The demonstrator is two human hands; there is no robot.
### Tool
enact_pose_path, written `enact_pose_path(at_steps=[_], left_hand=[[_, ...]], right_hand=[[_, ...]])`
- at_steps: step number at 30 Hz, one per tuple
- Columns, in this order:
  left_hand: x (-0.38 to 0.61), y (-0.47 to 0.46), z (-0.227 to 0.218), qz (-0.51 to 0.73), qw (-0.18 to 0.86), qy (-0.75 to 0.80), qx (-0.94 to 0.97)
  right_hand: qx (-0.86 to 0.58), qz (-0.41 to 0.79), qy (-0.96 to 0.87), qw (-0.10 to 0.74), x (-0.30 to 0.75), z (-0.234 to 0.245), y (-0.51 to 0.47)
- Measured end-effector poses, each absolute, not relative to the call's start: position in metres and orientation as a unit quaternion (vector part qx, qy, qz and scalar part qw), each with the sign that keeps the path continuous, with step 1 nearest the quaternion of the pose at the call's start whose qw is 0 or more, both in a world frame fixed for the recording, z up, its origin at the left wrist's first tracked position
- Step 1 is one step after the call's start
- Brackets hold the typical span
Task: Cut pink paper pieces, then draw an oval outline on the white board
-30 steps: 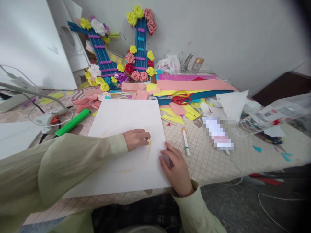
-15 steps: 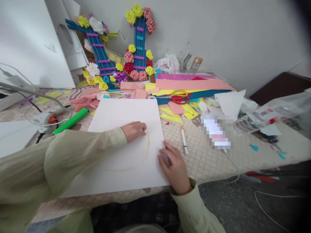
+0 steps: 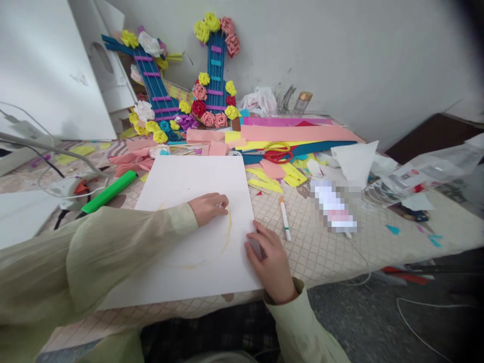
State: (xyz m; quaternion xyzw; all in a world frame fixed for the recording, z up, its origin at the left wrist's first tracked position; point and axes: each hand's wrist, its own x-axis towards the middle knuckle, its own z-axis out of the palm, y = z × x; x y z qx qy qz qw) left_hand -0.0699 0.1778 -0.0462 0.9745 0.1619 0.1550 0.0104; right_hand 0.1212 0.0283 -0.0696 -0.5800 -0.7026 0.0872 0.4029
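Observation:
A large white sheet of paper or board (image 3: 215, 176) lies in front of me with a thin yellow curved outline (image 3: 229, 229) on it. My left hand (image 3: 210, 207) rests on its upper middle, beside the right end of that curve. The fingers are closed in a pinch; a small pale bit shows between them, too small to name. At the sheet's right edge, my right hand (image 3: 273, 262) lies with fingers apart, pressing on the border. A white marker with an orange end (image 3: 285, 218) is on the tablecloth to its right.
Paper-flower guitars (image 3: 216, 75) stand against the wall. Scissors (image 3: 279, 152) lie among coloured paper strips (image 3: 298, 133). To the right are a blurred phone (image 3: 335, 206) with a cable and a plastic bottle (image 3: 412, 176). A green roll (image 3: 109, 191) and a power strip (image 3: 72, 189) lie left.
The view has shifted slightly. My left hand stays almost in place beside the yellow curve, and my right hand keeps to the sheet's edge.

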Motion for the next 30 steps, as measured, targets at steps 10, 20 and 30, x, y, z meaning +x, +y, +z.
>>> enact_pose_path(at_steps=[10,20,30], left_hand=[[-0.069,0.18,-0.047,0.165,0.033,0.167,0.972],[-0.07,0.167,-0.045,0.172,0.056,0.154,0.971],[-0.065,0.162,-0.048,0.164,0.051,0.168,0.971]], right_hand=[[-0.573,0.081,-0.708,0.405,0.122,-0.071,0.029],[-0.573,0.083,-0.71,0.4,0.122,-0.071,0.029],[-0.577,0.077,-0.709,0.397,0.122,-0.07,0.029]])
